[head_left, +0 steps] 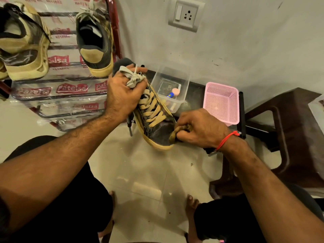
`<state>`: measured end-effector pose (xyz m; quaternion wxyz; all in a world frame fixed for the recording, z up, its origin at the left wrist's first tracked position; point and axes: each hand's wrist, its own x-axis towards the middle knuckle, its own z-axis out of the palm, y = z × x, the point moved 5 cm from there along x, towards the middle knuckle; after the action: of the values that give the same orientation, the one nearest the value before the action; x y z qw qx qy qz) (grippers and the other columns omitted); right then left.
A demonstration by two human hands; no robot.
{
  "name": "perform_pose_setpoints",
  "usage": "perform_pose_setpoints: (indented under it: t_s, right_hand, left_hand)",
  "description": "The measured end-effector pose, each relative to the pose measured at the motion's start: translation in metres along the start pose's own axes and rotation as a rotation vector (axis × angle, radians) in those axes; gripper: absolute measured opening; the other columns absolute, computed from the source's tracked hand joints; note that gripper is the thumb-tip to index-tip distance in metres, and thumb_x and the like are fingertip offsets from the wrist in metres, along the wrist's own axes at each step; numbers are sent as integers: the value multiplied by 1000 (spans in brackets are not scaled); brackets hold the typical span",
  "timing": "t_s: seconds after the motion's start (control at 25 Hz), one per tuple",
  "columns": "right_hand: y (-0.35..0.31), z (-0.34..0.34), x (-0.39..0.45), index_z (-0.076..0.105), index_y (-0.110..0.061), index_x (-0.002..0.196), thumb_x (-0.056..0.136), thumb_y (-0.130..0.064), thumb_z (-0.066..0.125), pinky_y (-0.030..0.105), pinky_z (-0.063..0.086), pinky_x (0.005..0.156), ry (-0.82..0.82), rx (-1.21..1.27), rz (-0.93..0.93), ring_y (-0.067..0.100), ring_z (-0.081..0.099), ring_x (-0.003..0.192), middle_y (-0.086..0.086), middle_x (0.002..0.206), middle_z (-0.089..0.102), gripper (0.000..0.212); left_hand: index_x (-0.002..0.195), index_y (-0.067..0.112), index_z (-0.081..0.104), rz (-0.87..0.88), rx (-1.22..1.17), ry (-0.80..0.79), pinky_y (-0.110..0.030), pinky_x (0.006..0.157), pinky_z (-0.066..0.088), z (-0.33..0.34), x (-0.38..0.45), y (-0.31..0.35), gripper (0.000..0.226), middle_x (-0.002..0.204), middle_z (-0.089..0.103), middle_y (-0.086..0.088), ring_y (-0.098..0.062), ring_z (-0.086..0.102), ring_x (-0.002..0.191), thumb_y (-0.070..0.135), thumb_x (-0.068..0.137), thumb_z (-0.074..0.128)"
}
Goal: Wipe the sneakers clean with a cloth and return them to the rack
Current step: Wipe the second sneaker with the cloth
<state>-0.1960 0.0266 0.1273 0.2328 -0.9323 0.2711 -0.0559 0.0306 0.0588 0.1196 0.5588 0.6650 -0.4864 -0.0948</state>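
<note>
- The left hand (122,95) is curled tight round the back end of a sneaker (154,118), with the knotted laces bunched under its fingers.
- The right hand (198,128) has its fingers curled round a scrunched-up brown cloth (177,134) and presses it on the dark toe.
- The sneaker is in the air between the two hands, above the floor (149,172). Its long side runs from the left hand down to the right hand, toe toward the right hand.
- I think the toe is being wiped now, so the cloth likely needs to rub along the shoe toward the left hand next.
- Up and to the left of the left hand is the rack (70,88), with two more sneakers (95,41) on it.
- Past the right hand sit a clear box (171,85) and a pink basket (221,102).
</note>
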Motion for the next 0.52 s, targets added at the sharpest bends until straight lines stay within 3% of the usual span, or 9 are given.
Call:
perform_pose_setpoints:
  t_s: [0.04, 0.12, 0.2, 0.28, 0.36, 0.4, 0.48, 0.52]
  right_hand:
    - [1, 0, -3, 77, -25, 84, 76, -51, 51, 38, 56, 65, -2, -50, 14, 13, 61, 74, -10, 83, 66, 38]
    - [3, -9, -7, 76, -24, 84, 76, -44, 50, 38, 54, 68, 190, 7, 34, 15, 61, 76, -7, 83, 66, 33]
    - [11, -19, -9, 75, -21, 85, 80, -25, 57, 35, 54, 77, 444, 227, 144, 14, 63, 81, -3, 86, 68, 20]
    - [23, -21, -7, 74, -21, 83, 82, -11, 57, 35, 56, 82, 591, 550, 321, 14, 68, 83, -3, 84, 72, 19]
    - [31, -19, -6, 74, -22, 81, 85, -4, 54, 38, 58, 82, 683, 848, 405, 17, 71, 82, -3, 80, 74, 27]
    - [36, -20, -5, 75, -22, 83, 86, -3, 54, 40, 59, 85, 723, 919, 420, 19, 72, 85, 0, 82, 75, 28]
    - [46, -25, -5, 76, -20, 90, 87, -8, 55, 44, 58, 90, 753, 860, 431, 24, 72, 92, 3, 89, 76, 24]
    - [50, -28, -7, 76, -20, 93, 87, -11, 56, 45, 58, 90, 758, 753, 429, 23, 71, 92, 1, 90, 76, 22]
  left_hand:
    - [112, 24, 76, -88, -14, 51, -45, 95, 58, -5, 7, -8, 36, 115, 73, -2, -14, 68, 110, 45, 84, 68]
    - [105, 31, 75, -291, -29, 95, -43, 86, 62, -15, 18, -28, 53, 116, 70, -4, -16, 70, 104, 73, 72, 70]
    - [91, 38, 73, -398, 1, 63, -46, 85, 62, -19, 23, -49, 71, 119, 68, -9, -24, 70, 104, 97, 55, 61]
    - [83, 39, 73, -430, 29, 13, -52, 92, 57, -18, 23, -47, 73, 121, 66, -10, -33, 66, 111, 102, 50, 57]
    - [85, 33, 73, -350, 150, -87, -60, 107, 44, -16, 21, -23, 69, 126, 58, -2, -31, 51, 129, 97, 64, 56]
    - [87, 31, 73, -247, 288, -164, -63, 116, 29, -13, 18, -9, 64, 126, 53, -1, -30, 41, 135, 90, 74, 53]
    - [96, 25, 77, 57, 575, -302, -69, 120, 2, -6, 9, 20, 68, 129, 54, -4, -30, 37, 136, 83, 82, 43]
    - [98, 23, 78, 200, 675, -361, -71, 119, 0, -2, 5, 31, 72, 128, 56, -6, -30, 44, 131, 82, 84, 38]
